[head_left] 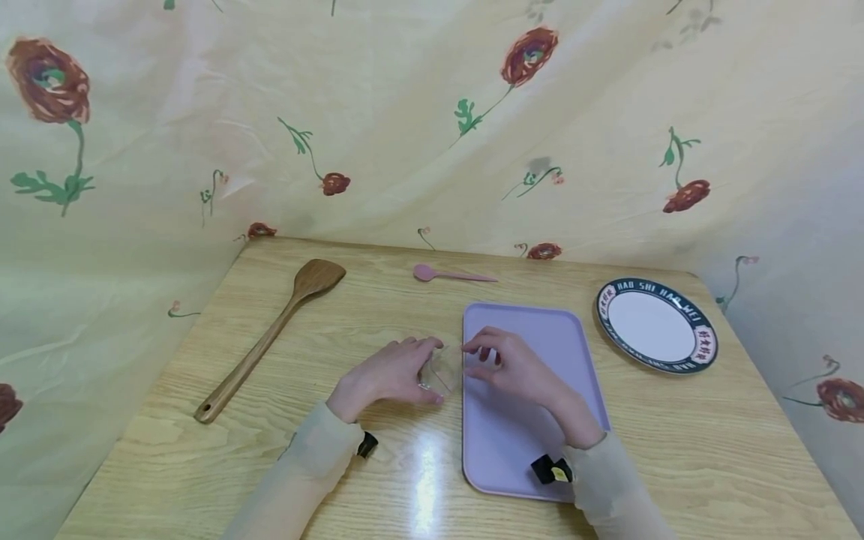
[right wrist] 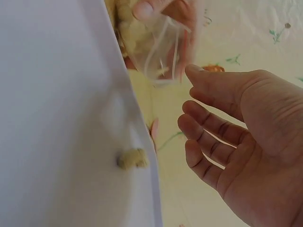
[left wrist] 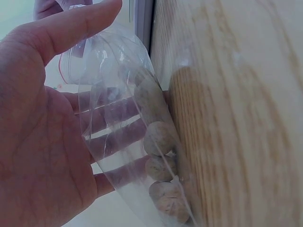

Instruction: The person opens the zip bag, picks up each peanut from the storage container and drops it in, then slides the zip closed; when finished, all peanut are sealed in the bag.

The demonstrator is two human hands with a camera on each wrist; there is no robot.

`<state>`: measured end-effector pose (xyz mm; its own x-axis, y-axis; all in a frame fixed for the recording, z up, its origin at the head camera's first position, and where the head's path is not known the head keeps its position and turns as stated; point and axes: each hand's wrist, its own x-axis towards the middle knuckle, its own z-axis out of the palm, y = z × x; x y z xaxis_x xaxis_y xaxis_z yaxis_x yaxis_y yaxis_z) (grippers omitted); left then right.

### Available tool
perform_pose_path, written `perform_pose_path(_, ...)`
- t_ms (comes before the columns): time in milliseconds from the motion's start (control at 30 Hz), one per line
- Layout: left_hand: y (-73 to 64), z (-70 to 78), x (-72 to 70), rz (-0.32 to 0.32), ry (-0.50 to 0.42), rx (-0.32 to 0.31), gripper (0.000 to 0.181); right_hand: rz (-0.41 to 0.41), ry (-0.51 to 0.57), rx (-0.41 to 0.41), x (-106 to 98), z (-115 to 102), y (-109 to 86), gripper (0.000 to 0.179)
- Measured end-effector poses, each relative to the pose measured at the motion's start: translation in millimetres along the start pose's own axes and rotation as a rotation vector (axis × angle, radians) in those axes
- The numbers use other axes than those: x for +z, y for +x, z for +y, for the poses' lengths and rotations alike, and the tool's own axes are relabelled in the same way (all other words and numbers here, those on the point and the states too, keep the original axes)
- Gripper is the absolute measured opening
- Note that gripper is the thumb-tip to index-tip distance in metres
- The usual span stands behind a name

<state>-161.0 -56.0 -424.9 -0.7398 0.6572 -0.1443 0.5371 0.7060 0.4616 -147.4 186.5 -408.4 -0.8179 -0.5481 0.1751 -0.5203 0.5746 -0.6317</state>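
Observation:
My left hand (head_left: 394,373) curls round a clear zip bag (head_left: 443,371) close over the table. In the left wrist view, its thumb crosses the near side while the other fingers show through the plastic. Several round, pale brown, wrinkled lumps (left wrist: 159,138) line the bag's lower side. My right hand (head_left: 514,367) hovers above the left edge of the lilac tray (head_left: 526,431), fingers bent loosely around nothing. Its thumb tip is right by the bag's mouth in the right wrist view. One small yellowish lump (right wrist: 133,158) lies on the tray near its rim.
A wooden spatula (head_left: 270,337) lies at the left of the table. Toward the back edge is a small pink spoon (head_left: 425,273). A white plate with a dark lettered rim (head_left: 651,326) stands right of the tray. Flowered cloth (head_left: 391,112) hangs behind.

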Motion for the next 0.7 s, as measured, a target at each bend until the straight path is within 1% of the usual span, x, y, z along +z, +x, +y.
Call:
perform_pose_path(167,-0.2,-0.4,0.3,0.001,0.002,-0.006,0.084,0.029,0.003,0.027,-11,7,-2.9,0.027)
perform_pose_path(400,-1.1,0.5,-0.4,0.005,-0.014,-0.001,0.083,0.022,0.016,0.062,-24,21,-8.3,0.031)
perform_pose_path(533,-1.6,0.8,-0.7,0.004,-0.015,-0.002,0.082,-0.009,0.036,0.073,-27,32,-12.2,0.033)
perform_pose_path(700,-1.9,0.5,-0.6,0.001,-0.019,0.000,0.083,-0.082,0.076,0.101,-27,43,-14.8,0.035)
